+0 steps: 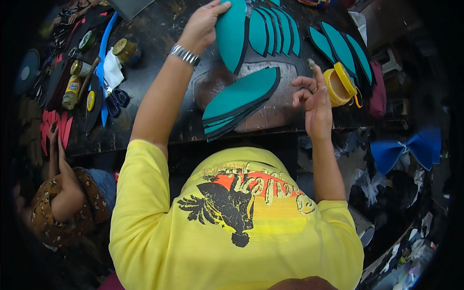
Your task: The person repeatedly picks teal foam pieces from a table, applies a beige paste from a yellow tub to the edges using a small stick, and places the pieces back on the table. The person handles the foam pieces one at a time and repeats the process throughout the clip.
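At the far side of the table, my left hand [203,26] has its thumb and fingers on the edge of a large teal leaf-shaped piece with a black edge [232,34]. My right hand [316,104] is raised with fingers apart and nothing in it; a pale smear covers the tip of its pointing finger. Beside it stands a tilted yellow jar [340,86] with brownish stuff inside. A stack of teal leaf-shaped pieces [241,96] lies between my arms near the table edge. Several smaller teal pieces [274,31] lie in an overlapping row beyond.
More teal pieces [340,46] lie at the right. On the left are jars [124,50], a white cloth [113,72], a blue strip [101,67] and dark blue scissor handles [117,101]. Another person's arms [60,159] reach toward red strips [57,126]. Blue sheets [406,150] sit lower right.
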### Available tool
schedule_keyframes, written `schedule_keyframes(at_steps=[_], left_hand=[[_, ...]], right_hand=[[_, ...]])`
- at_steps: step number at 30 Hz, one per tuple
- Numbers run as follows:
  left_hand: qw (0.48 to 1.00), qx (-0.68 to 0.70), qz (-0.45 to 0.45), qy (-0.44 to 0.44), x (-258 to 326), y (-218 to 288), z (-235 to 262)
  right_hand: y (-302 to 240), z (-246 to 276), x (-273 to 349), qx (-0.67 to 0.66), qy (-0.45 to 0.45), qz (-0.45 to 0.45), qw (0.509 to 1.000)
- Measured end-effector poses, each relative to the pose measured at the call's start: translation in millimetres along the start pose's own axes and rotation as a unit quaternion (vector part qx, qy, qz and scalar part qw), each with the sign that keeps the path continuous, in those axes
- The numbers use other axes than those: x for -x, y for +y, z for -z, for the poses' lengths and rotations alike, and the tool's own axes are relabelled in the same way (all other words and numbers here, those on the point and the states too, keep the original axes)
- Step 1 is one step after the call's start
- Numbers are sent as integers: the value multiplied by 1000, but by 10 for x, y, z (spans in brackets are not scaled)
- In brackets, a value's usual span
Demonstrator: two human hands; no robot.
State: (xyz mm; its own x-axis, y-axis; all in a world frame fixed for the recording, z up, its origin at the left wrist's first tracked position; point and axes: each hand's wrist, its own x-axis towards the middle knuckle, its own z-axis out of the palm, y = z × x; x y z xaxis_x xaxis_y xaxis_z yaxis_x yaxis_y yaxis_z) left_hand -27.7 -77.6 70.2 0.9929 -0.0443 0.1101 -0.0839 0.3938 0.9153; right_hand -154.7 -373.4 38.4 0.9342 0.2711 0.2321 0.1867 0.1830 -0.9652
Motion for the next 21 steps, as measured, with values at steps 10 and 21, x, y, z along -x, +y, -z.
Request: schedule_keyframes(at_steps=[10,21], left_hand=[[979,-107,92,148,-997,-950,183],[706,-683,-137,127,-435,-641,-88]], right_hand=[[21,142,159,17,44,-18,999],[-242,311,255,246,84,72,963]])
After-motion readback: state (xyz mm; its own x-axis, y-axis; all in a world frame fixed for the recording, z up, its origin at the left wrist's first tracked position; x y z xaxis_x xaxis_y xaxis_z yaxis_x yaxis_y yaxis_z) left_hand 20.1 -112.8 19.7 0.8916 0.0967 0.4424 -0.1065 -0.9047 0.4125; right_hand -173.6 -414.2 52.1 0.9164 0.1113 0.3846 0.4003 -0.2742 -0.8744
